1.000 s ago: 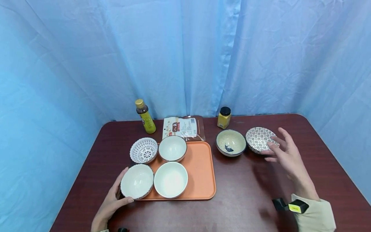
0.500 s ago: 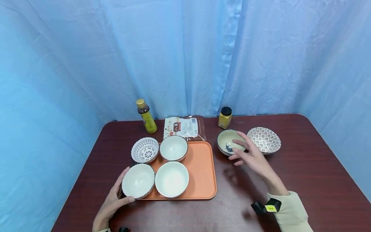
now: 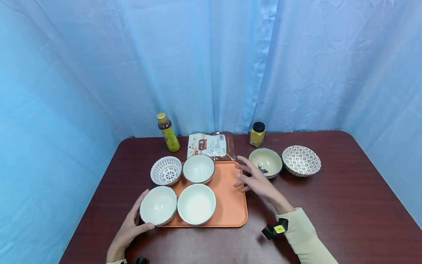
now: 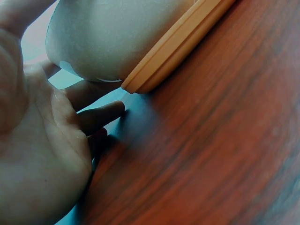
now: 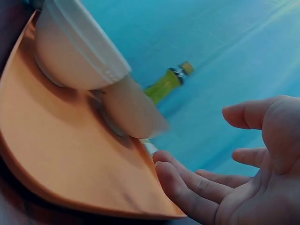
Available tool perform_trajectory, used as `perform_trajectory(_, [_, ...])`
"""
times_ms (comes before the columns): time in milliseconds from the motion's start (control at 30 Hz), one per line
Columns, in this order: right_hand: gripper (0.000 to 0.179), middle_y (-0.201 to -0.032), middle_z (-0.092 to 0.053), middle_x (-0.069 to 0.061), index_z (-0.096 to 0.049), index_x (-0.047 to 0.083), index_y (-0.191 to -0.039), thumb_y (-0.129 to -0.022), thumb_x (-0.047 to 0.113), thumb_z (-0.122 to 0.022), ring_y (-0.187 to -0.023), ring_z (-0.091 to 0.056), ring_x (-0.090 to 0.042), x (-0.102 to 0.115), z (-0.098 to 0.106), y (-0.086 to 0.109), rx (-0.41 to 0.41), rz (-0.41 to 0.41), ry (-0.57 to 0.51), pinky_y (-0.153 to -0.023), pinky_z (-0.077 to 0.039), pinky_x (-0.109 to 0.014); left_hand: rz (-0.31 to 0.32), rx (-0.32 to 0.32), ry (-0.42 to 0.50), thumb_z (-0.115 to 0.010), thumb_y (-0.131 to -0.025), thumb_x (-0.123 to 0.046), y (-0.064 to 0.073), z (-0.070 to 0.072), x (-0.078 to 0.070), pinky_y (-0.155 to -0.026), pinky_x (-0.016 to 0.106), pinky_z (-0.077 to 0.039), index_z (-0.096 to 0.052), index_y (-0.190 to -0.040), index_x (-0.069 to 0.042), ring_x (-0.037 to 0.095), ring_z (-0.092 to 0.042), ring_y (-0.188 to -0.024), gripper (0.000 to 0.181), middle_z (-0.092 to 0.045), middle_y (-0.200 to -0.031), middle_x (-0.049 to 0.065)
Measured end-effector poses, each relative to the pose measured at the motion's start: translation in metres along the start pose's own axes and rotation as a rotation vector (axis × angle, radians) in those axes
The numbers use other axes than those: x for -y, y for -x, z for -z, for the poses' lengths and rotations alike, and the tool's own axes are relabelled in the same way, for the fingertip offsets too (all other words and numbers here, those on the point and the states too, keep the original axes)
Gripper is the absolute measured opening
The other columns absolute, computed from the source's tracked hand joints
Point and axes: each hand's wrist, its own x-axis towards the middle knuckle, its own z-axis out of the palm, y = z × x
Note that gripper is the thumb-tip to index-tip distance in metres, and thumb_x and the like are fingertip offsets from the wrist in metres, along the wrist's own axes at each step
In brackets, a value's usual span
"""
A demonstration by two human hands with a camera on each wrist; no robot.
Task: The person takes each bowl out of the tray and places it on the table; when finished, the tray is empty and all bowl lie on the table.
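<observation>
At the front left corner of the orange tray (image 3: 230,205), my left hand (image 3: 128,229) holds a white bowl with a rough dark rim (image 3: 158,205), thumb at its near side and fingers along its left. In the left wrist view the bowl's outer wall (image 4: 108,37) sits against the fingers, beside the tray's edge. My right hand (image 3: 258,181) hovers over the tray's right edge, fingers spread and holding nothing. Also on the tray are a plain white bowl (image 3: 196,204), a dark-rimmed white bowl (image 3: 198,168) and a blue-patterned bowl (image 3: 166,171), which overhangs the left edge.
Right of the tray stand a bowl with a dark fish-like motif (image 3: 265,161) and a wide patterned bowl (image 3: 301,160). Along the back are a green-labelled bottle (image 3: 169,134), a food packet (image 3: 211,146) and a yellow jar with black lid (image 3: 257,135). Blue curtains (image 3: 211,66) hang behind.
My right hand has moved left from the wide patterned bowl, past the fish-motif bowl, to the tray's right edge. The left hand stays on its bowl.
</observation>
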Motion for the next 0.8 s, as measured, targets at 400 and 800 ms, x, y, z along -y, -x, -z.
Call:
perform_trajectory(400, [0.068, -0.158, -0.032, -0.025, -0.014, 0.020, -0.162, -0.104, 0.021, -0.051, -0.098, -0.073, -0.035, -0.015, -0.030, -0.033, 0.077, -0.072, -0.070, -0.075, -0.060, -0.042, -0.012, -0.008, 0.013, -0.076, -0.078, -0.001, -0.001, 0.000, 0.004, -0.099, 0.004, -0.028, -0.019, -0.162, -0.017, -0.023, -0.029, -0.131, 0.102, -0.028, -0.156, -0.020])
perform_trajectory(800, [0.074, -0.162, -0.030, -0.019, -0.014, 0.028, -0.161, -0.102, 0.031, -0.058, -0.098, -0.073, -0.026, -0.022, -0.044, -0.061, 0.129, -0.086, -0.141, -0.072, -0.060, -0.036, -0.029, -0.013, 0.027, -0.077, -0.077, 0.000, -0.001, -0.001, 0.005, -0.099, 0.002, -0.027, -0.018, -0.161, -0.011, -0.024, -0.028, -0.132, 0.103, -0.028, -0.158, -0.018])
